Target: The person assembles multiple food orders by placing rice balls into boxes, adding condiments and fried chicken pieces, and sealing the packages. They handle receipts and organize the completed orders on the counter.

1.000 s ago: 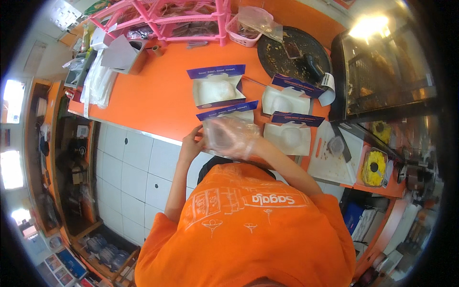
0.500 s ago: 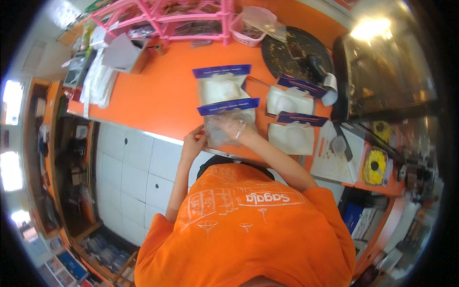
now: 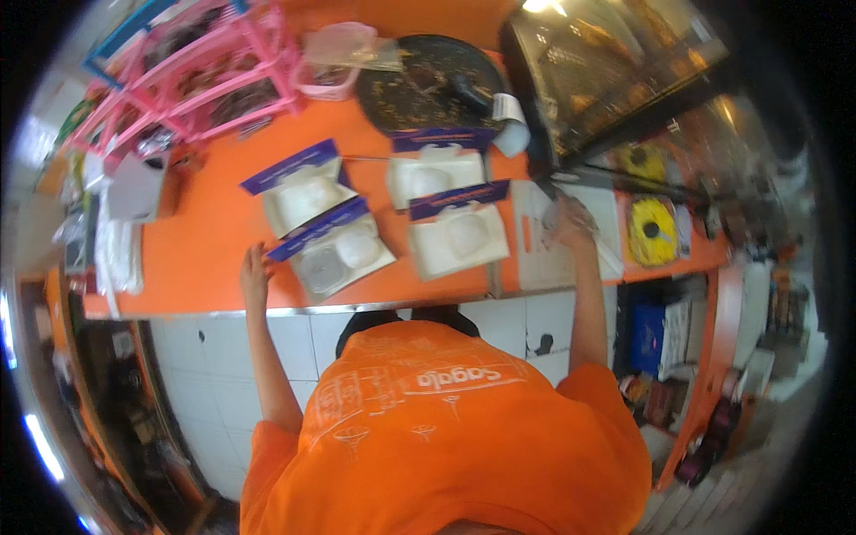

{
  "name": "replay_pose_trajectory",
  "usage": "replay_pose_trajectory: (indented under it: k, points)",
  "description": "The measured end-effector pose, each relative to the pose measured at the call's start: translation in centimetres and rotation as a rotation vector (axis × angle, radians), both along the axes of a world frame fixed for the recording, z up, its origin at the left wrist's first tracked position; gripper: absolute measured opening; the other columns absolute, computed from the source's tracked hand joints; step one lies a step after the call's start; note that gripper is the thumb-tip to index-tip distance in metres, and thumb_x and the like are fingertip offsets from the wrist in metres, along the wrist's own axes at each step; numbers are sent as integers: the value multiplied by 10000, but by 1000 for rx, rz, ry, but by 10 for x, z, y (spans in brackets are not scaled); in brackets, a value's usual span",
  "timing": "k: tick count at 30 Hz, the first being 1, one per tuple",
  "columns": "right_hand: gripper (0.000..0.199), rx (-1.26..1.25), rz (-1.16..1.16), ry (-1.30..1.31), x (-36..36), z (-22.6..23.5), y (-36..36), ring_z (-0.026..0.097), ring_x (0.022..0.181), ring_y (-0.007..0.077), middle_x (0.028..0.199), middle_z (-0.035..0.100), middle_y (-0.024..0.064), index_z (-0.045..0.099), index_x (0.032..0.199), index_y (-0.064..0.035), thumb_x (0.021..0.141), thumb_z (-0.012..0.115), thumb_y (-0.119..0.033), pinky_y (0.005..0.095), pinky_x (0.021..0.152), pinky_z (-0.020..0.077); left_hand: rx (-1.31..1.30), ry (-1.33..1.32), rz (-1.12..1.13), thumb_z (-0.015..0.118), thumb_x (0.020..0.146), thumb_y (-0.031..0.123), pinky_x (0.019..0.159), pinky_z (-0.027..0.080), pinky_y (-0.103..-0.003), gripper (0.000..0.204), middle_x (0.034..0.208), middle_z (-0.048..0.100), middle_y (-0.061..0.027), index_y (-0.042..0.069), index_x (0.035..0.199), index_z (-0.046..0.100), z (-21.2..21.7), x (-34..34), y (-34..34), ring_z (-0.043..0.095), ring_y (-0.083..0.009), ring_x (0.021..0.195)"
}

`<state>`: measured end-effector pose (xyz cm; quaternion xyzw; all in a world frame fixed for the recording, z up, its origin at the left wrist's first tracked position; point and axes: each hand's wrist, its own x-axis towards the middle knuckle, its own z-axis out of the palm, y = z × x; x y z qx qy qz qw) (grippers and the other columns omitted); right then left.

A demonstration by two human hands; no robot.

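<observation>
Four paper food boxes with white insides and blue lid flaps stand open on the orange counter, each with a white mound that looks like rice. The near left box (image 3: pixel 310 292) also holds a round grey disc (image 3: pixel 323 270) beside its mound (image 3: pixel 358 251). My left hand (image 3: pixel 256 267) is at the left end of that box's blue flap (image 3: pixel 319 230), fingers apart. Over the white cutting board (image 3: pixel 535 270) is my right hand (image 3: pixel 571 223), in a clear plastic glove, its fingers curled down. What they hold is blurred and hidden. A knife (image 3: pixel 609 256) lies beside it.
Pink racks (image 3: pixel 214 98) and a pink basket (image 3: pixel 330 85) stand at the back left. A round dark board (image 3: pixel 428 80) with crumbs lies behind the boxes. On the right are a glass case (image 3: pixel 615 71) and a tub of yellow food (image 3: pixel 653 230).
My right hand has left the near left box and moved right to the cutting board. The disc in that box now shows. My left hand stays by the box; the view has shifted.
</observation>
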<state>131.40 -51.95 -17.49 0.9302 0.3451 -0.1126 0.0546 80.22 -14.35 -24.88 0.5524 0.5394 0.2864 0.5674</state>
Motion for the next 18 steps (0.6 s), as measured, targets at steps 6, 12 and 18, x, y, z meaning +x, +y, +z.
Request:
replay_pose_trajectory:
  k: [6,12,18]
  points:
    - [868,146,7,106,-39,95,33,518,1214,357,1287,541,203,422,1382,-33,651,810,-293,430,1029,419,197,191,-113,596,936,336,639,555,-317,501,1087,653,-163,-30,1276,558,-3,29,42,669,-216,805]
    - [835,545,744,317,-158,209,185,568,1134,324,1229,575,135,438,1358,-44,648,812,-276,425,1015,414,239,219,-211,618,918,287,678,539,-336,452,1007,685,-173,-58,1209,600,-6,40,44,678,-205,758]
    - [867,168,1141,526,-271,97,373,578,1126,371,1206,590,222,466,1304,-37,629,800,-465,460,942,465,224,-65,-185,536,966,227,681,523,-329,362,948,685,-163,-35,1202,617,-16,37,41,662,-205,731]
